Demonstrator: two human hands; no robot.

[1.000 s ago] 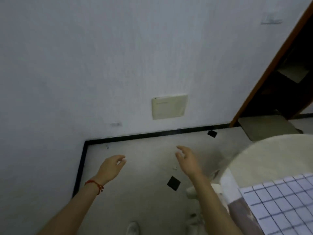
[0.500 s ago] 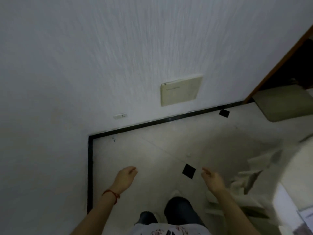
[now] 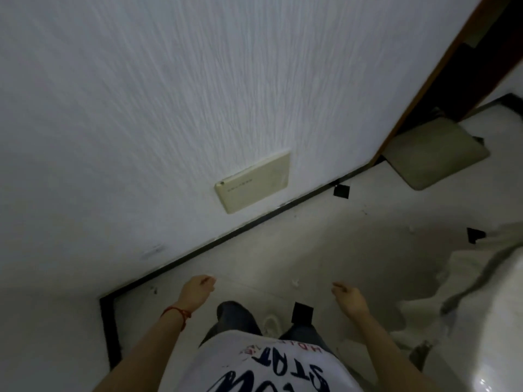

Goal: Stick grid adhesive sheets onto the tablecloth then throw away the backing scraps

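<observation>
Pale crumpled cloth-like heap (image 3: 464,281), right of the right hand (image 3: 349,299): blurred and cut by the right edge; whether it is tablecloth, backing scraps or both cannot be told. Small black square floor inlay (image 3: 475,234), above that heap: partly covered by it. White T-shirt with dark lettering (image 3: 271,366), between the forearms: cut off by the bottom edge, the print readable only in part. Left hand (image 3: 196,292): fingers curl away from the camera, so their tips are hidden. Cream rectangular wall plate (image 3: 254,183), beyond both hands: its printed line is too small to read.
</observation>
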